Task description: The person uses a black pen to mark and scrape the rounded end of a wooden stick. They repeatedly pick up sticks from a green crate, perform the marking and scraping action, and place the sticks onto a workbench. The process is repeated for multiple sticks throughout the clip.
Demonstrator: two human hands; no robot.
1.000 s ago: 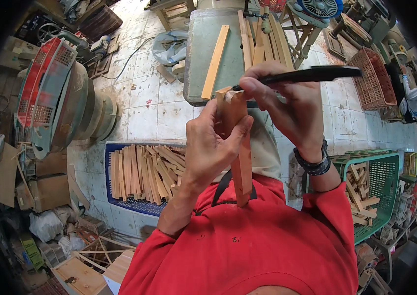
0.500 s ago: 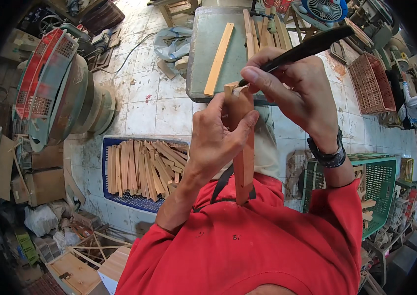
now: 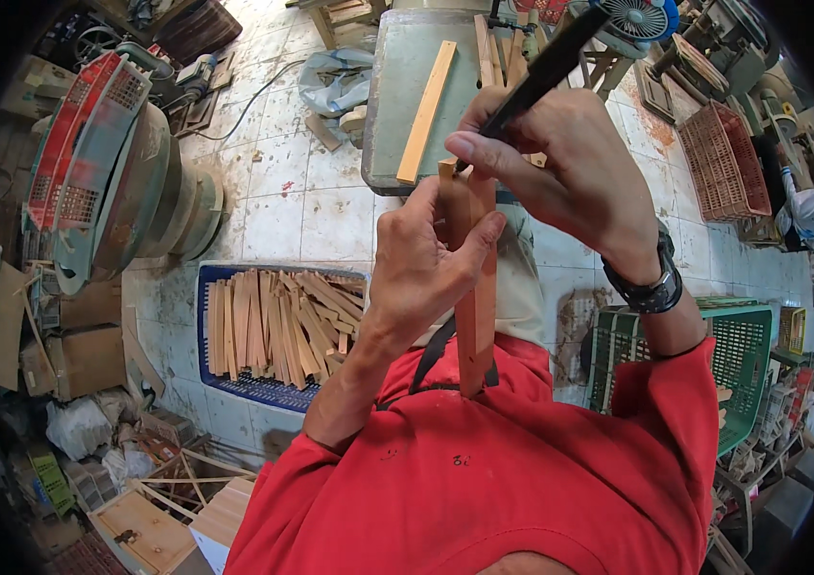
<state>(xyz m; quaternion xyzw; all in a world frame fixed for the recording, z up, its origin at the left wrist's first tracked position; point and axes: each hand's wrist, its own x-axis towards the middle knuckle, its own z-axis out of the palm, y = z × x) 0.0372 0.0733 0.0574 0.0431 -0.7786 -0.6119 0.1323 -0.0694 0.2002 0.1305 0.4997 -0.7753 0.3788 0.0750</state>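
Presently, the left hand is clasping a wooden bar near its top, most extending below. The right hand is pinching a black pen.

I have a grey-green desk on my feed. One pale wooden strip lies on it by itself, and a group of strips rests on its right side, partly hidden from me. The floor below is smudged white tile. On it I see a clear plastic bag and a short offcut just left of the desk, a dark cable farther left, and, left of its near end, a blue crate.
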